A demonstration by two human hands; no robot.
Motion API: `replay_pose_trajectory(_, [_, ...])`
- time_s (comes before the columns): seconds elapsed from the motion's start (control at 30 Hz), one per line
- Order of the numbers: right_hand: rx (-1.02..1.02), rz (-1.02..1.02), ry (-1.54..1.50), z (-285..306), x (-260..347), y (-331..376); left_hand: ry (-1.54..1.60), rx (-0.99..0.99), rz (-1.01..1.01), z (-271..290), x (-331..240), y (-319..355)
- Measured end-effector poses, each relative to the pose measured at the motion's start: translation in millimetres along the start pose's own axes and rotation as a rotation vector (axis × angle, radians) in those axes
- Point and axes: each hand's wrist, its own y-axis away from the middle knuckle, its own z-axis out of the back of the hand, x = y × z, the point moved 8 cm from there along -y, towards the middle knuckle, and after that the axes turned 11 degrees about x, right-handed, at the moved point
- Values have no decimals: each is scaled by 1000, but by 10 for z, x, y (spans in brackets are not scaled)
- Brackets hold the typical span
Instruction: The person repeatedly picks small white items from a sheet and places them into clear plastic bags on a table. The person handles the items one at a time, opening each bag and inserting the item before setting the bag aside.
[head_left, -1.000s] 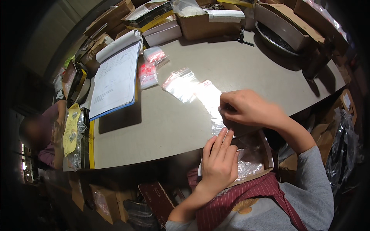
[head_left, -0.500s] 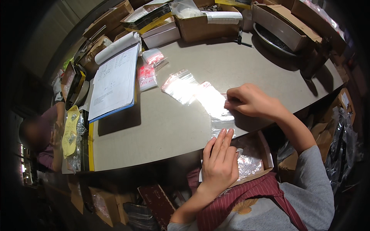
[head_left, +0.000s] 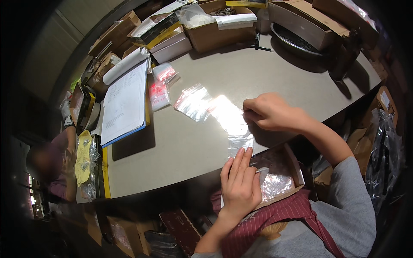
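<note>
Clear plastic zip bags [head_left: 230, 116] lie overlapped on the table in front of me, shining under the light. My right hand [head_left: 271, 112] is closed, its thumb and fingers pinched at the right edge of the nearest bag. Stretched fingers of my left hand [head_left: 241, 180] rest on that bag's near end at the table's edge. Beside my left thumb is a small whitish piece that I cannot make out. More zip bags [head_left: 193, 102] are fanned out farther left. An open cardboard box [head_left: 294, 165] at my lap holds clear plastic bags.
A clipboard with papers [head_left: 124, 103] stands left, beside red-printed bags [head_left: 159, 92]. Cardboard boxes [head_left: 219, 32] line the back, with a metal bowl of dark bits [head_left: 297, 41] at back right. A yellow slip [head_left: 84, 157] lies far left, near another person [head_left: 58, 159].
The whole view has shifted slightly, moving the table things left. My hands stay at the same bag, the right still pinched and the left still laid flat.
</note>
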Motion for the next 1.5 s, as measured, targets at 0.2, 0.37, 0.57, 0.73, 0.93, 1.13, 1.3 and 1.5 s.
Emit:
replay_pose_trajectory(0.2, [-99, -129, 3, 173, -294, 287, -28, -1, -7, -61, 4, 23])
replay_pose_trajectory(0.37, [-10, -228, -57, 181, -27, 255, -5, -14, -9, -16, -7, 10])
replay_pose_trajectory(0.57, [161, 1, 55, -135, 277, 18, -18, 8, -3, -70, -39, 0])
replay_pose_trajectory(0.73, [157, 51, -116, -86, 119, 127, -36, 7, 11, -87, -33, 29])
replay_pose_trajectory(0.93, [24, -105, -99, 135, 39, 358, -17, 6, 9, -79, -44, -3])
replay_pose_trajectory(1.13, [-29, -209, -149, 278, -27, 363, -6, 9, 8, -58, -42, -17])
replay_pose_trajectory(1.3, [87, -202, -94, 103, -61, 150, -11, 0, 12, -64, -52, 2])
replay_pose_trajectory(1.5, [-91, 1, -176, 125, -81, 141, -43, 19, 24, -60, -55, -8])
